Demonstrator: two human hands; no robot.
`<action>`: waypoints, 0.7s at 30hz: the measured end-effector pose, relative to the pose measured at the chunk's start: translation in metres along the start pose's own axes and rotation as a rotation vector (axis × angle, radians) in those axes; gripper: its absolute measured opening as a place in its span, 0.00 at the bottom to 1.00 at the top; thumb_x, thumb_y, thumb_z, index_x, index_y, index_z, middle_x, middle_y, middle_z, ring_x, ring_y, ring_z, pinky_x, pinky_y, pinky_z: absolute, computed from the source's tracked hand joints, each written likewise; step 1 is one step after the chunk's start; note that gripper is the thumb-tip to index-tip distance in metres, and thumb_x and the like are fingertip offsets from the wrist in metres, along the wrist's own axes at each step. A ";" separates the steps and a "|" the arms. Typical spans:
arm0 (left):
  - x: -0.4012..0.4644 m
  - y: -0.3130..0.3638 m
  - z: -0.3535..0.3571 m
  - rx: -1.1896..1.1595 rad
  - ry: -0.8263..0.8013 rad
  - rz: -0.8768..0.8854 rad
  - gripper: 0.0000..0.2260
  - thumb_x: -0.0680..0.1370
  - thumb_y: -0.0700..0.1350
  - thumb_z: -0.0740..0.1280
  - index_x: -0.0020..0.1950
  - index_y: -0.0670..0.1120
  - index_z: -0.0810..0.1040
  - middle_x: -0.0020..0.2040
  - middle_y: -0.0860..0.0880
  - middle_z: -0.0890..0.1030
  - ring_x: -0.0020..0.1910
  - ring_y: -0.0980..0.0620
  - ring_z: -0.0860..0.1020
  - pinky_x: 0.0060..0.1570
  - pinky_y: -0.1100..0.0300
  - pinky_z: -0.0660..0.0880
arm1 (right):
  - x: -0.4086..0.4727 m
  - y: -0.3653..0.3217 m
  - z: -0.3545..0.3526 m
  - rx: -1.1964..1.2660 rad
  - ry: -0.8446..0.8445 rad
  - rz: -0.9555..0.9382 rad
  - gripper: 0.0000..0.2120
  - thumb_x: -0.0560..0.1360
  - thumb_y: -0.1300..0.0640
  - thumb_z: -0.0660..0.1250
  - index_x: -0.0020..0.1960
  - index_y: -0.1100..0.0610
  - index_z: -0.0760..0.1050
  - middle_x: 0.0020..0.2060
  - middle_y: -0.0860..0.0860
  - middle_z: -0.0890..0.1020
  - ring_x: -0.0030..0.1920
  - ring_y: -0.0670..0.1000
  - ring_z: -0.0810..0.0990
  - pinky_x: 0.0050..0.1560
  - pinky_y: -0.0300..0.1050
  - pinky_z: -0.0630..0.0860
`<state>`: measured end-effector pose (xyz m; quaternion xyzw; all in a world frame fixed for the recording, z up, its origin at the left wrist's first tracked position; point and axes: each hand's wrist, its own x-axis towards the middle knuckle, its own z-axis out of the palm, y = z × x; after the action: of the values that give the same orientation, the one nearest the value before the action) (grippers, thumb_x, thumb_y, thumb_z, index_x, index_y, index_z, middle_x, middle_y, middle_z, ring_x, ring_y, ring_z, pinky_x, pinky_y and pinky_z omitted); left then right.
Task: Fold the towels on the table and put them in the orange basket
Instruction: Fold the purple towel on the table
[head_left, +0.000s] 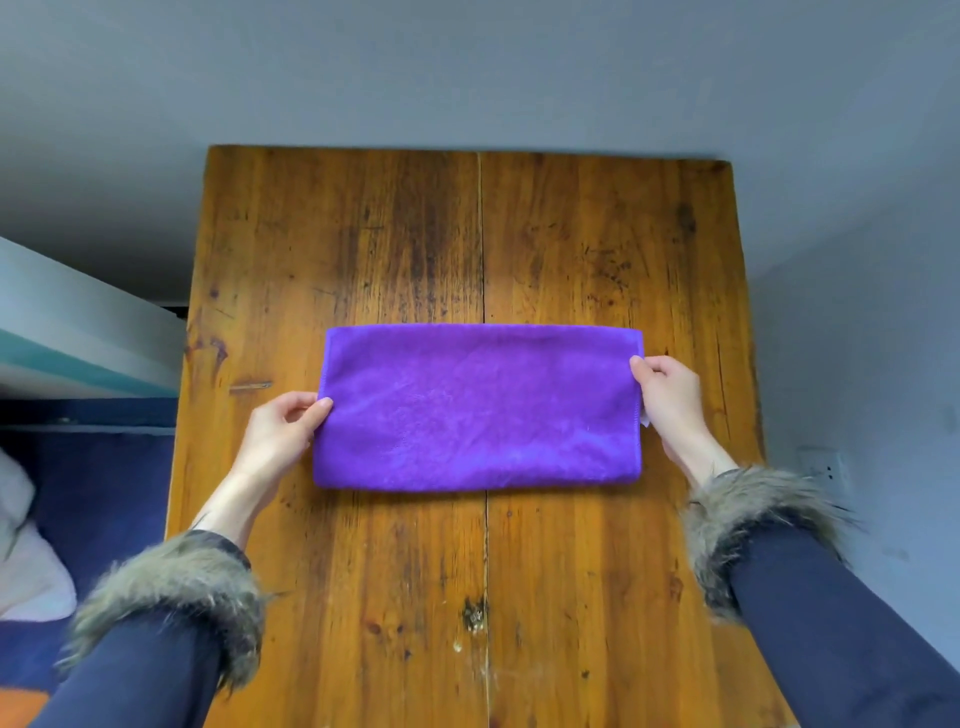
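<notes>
Fur-cuffed left hand (283, 428) and right hand (667, 397), fingers pinching opposite ends of flat purple towel (478, 408)

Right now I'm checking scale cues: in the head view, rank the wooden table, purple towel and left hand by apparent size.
1. wooden table
2. purple towel
3. left hand

The gaps are plain, so camera nearness does not change the order.

Left of our left hand we see a white pillow (26, 561) on dark blue bedding (104, 499); right of our right hand, a wall socket (826, 470).
</notes>
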<state>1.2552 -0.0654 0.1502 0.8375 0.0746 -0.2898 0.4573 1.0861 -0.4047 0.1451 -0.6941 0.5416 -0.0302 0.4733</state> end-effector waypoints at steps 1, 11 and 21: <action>-0.002 0.000 -0.002 -0.013 0.007 0.014 0.04 0.78 0.41 0.65 0.49 0.42 0.77 0.37 0.52 0.77 0.28 0.62 0.73 0.26 0.75 0.67 | -0.001 0.001 -0.001 0.006 0.024 0.001 0.10 0.77 0.55 0.61 0.44 0.60 0.77 0.36 0.53 0.78 0.37 0.54 0.74 0.35 0.46 0.69; -0.002 -0.012 -0.002 0.006 -0.069 -0.033 0.08 0.78 0.45 0.65 0.53 0.43 0.78 0.41 0.49 0.79 0.36 0.55 0.74 0.29 0.71 0.72 | -0.002 0.007 0.001 0.018 0.001 0.019 0.10 0.77 0.51 0.62 0.49 0.57 0.77 0.46 0.53 0.81 0.48 0.53 0.78 0.48 0.51 0.74; 0.053 0.044 0.022 0.006 0.096 -0.020 0.09 0.75 0.51 0.68 0.43 0.46 0.79 0.27 0.53 0.74 0.29 0.55 0.67 0.26 0.68 0.65 | 0.031 -0.004 0.021 0.042 0.025 0.017 0.14 0.76 0.52 0.64 0.43 0.64 0.77 0.35 0.54 0.77 0.38 0.53 0.74 0.39 0.48 0.70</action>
<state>1.3067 -0.1159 0.1438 0.8509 0.1042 -0.2541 0.4478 1.1135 -0.4154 0.1218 -0.6788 0.5528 -0.0462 0.4812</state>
